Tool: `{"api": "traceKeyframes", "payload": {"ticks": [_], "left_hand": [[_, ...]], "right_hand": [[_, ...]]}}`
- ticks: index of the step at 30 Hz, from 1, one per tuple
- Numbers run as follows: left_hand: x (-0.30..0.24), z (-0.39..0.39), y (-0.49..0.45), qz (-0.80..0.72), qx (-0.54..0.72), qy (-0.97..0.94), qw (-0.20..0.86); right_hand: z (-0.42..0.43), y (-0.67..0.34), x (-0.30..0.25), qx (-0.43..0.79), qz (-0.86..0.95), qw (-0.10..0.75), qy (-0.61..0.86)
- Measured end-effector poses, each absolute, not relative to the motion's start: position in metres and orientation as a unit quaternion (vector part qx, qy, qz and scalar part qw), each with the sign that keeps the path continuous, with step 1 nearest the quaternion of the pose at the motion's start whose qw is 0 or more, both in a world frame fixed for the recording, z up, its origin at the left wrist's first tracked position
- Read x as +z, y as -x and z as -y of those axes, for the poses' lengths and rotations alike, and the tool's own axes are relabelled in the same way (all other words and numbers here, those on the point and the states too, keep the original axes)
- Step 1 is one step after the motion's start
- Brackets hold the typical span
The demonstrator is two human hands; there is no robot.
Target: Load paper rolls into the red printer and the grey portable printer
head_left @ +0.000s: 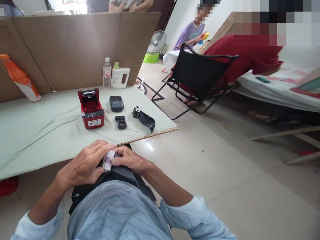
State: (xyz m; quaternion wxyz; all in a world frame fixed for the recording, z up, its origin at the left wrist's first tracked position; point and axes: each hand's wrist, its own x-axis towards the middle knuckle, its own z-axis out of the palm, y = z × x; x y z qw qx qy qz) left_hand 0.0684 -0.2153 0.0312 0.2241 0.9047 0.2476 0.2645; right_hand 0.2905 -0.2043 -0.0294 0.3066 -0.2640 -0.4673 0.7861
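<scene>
Over my lap, just off the table's front edge, a small white paper roll (108,160) with a greyish band sits between my two hands. My left hand (86,161) closes on its left side, fingers above and thumb below. From the right, my right hand (130,159) pinches the roll, its thumb resting on the side. Beyond them on the table stands a red label printer (92,115) with its lid raised. To its right lie a dark grey portable printer (116,103), two small black ribbon rolls (121,122) and another black ribbon roll (145,119) partly unwound.
A cardboard screen (75,50) rises at the table's back, with an orange bottle (21,78), a clear water bottle (107,74) and a white jug (120,76) before it. Past the table's right edge (162,131), a person in red (240,60) sits in a black folding chair (200,71).
</scene>
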Motion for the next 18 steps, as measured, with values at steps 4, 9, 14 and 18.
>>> {"api": "traceKeyframes", "payload": {"ticks": [4,9,14,18], "left_hand": [[0.035,0.216,-0.072,-0.263,0.235,-0.916,0.192],[-0.004,0.213,-0.065,-0.265,0.359,-0.819,0.361],[-0.007,0.215,-0.063,-0.268,0.364,-0.81,0.373],[0.015,0.214,-0.065,-0.227,0.333,-0.87,0.283]], "right_hand": [[0.205,-0.288,-0.029,0.757,0.488,0.333,0.279],[0.208,-0.287,-0.034,0.79,0.449,0.322,0.267],[0.209,-0.285,-0.035,0.793,0.458,0.321,0.243],[0.208,-0.286,-0.036,0.781,0.474,0.325,0.244]]}}
